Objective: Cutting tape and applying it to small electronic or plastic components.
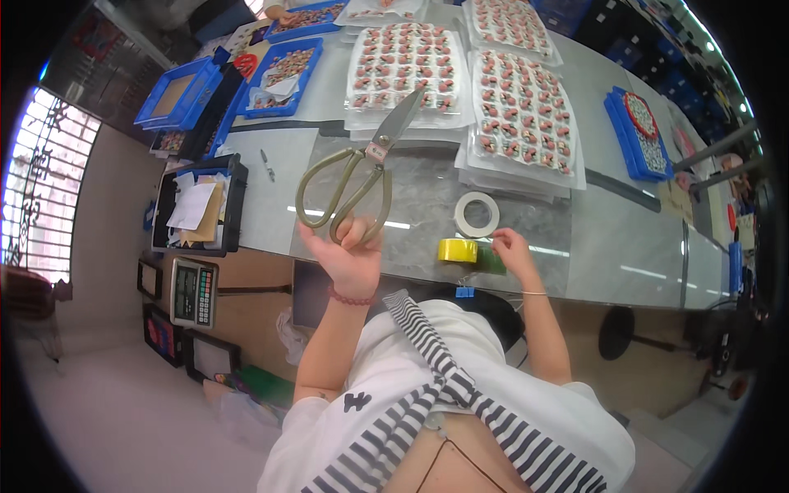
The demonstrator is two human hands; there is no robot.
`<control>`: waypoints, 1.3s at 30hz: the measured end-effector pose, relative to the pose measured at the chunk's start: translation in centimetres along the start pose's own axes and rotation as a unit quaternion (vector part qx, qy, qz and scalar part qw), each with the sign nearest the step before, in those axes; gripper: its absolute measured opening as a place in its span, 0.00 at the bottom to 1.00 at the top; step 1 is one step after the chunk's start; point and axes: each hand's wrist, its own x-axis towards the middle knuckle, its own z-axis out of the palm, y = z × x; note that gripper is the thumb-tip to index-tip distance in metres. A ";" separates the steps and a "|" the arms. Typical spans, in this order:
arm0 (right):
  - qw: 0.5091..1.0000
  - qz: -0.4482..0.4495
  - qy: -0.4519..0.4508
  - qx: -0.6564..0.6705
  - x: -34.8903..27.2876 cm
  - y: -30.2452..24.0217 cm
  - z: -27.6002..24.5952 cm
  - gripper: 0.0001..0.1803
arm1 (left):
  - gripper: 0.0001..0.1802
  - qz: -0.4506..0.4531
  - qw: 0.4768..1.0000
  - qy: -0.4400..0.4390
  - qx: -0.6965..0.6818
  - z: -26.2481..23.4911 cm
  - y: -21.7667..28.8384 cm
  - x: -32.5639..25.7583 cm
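We look down on a long grey bench (625, 238) that runs across a workshop, with a barred window at nine o'clock and pale floor below. Our left hand (349, 255) is raised above the near edge of the bench, its fingers curled through one loop of a large pair of brass-handled scissors (362, 168); the blades are closed and point toward one o'clock, over the clear trays of small red and white pieces (403, 66) at twelve o'clock. Our right hand (514, 251) rests at the bench edge at about three o'clock from the left hand and well apart from it, fingers bent down on a green tape roll (493, 261); we cannot tell whether it grips the roll. A yellow tape roll (457, 251) sits just beside that hand, between the two hands, and a white tape ring (477, 214) lies just beyond it. Blue trays (283, 70) stand at eleven o'clock, and a scale with a keypad (194, 292) hangs below the bench at eight o'clock.
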 end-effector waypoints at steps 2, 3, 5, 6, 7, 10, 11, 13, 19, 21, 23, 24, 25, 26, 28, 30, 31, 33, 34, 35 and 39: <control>0.972 0.000 -0.027 0.234 -3.7 -6.1 -1.7 0.13 | 0.34 0.113 0.986 0.025 0.120 -0.4 -3.8 -0.1; 0.948 0.002 -0.052 0.314 -5.9 -9.8 -2.4 0.14 | 0.34 0.101 0.987 0.023 0.127 -1.3 -6.2 -0.2; 0.892 -0.038 -0.071 0.445 -9.4 -13.4 -2.7 0.17 | 0.33 0.240 0.884 -0.047 0.399 -3.9 -11.2 -1.0; 0.891 -0.029 -0.054 0.450 -10.8 -14.8 -2.8 0.17 | 0.35 0.178 0.824 -0.080 0.532 -4.3 -12.6 -1.9; 0.854 -0.029 -0.052 0.517 -12.0 -16.3 -2.9 0.19 | 0.34 0.321 0.717 -0.258 0.562 -3.8 -14.1 -1.9; 0.837 0.003 0.013 0.546 -14.5 -12.0 -3.5 0.19 | 0.33 0.346 0.527 -0.495 0.597 -3.8 -18.4 -2.5; 0.811 0.052 0.050 0.581 -15.6 -10.2 -4.0 0.19 | 0.32 0.358 0.468 -0.554 0.588 -3.8 -19.7 -2.9; 0.745 0.129 0.139 0.640 -17.2 -5.6 -4.1 0.14 | 0.24 0.233 0.400 -0.629 0.624 -4.7 -21.4 -4.4; 0.697 0.137 0.218 0.669 -21.3 0.3 -4.5 0.08 | 0.26 0.192 0.360 -0.695 0.591 -6.8 -22.6 -4.3; 0.772 0.121 0.214 0.585 -20.8 0.5 -4.6 0.10 | 0.27 0.227 0.428 -0.571 0.662 -7.7 -21.9 -2.4; 0.777 0.115 0.178 0.592 -20.7 0.5 -5.3 0.12 | 0.30 0.246 0.449 -0.397 0.762 -8.7 -21.5 1.2; 0.786 0.107 0.133 0.595 -20.8 0.7 -5.6 0.14 | 0.32 0.254 0.410 -0.329 0.812 -8.8 -20.9 2.5; 0.752 0.097 0.057 0.650 -20.5 1.5 -5.3 0.21 | 0.32 0.253 0.405 -0.332 0.813 -9.7 -20.1 3.6; 0.748 0.096 0.059 0.654 -19.9 2.1 -4.6 0.21 | 0.32 0.166 0.358 -0.322 0.861 -11.2 -19.3 4.7; 0.685 0.147 -0.075 0.710 -18.2 2.4 -3.1 0.30 | 0.32 0.075 0.303 -0.311 0.898 -13.9 -18.1 6.3; 0.704 0.208 -0.063 0.676 -16.7 2.0 -2.3 0.40 | 0.31 -0.052 0.346 -0.275 0.896 -15.8 -17.3 7.6; 0.662 0.251 -0.119 0.696 -16.0 2.4 -2.0 0.43 | 0.31 -0.054 0.341 -0.279 0.896 -17.1 -16.6 8.2; 0.630 0.326 -0.180 0.681 -14.5 3.4 -1.2 0.47 | 0.27 -0.019 0.432 -0.275 0.859 -19.7 -15.4 9.0; 0.628 0.324 -0.180 0.684 -14.1 3.3 -1.0 0.47 | 0.27 -0.020 0.428 -0.276 0.860 -20.4 -15.1 9.0; 0.641 0.356 -0.195 0.651 -13.8 3.1 -0.9 0.47 | 0.25 -0.015 0.462 -0.293 0.837 -21.2 -14.8 9.0; 0.651 0.394 -0.231 0.606 -14.2 2.2 -1.2 0.47 | 0.22 -0.034 0.484 -0.289 0.825 -22.1 -15.0 9.5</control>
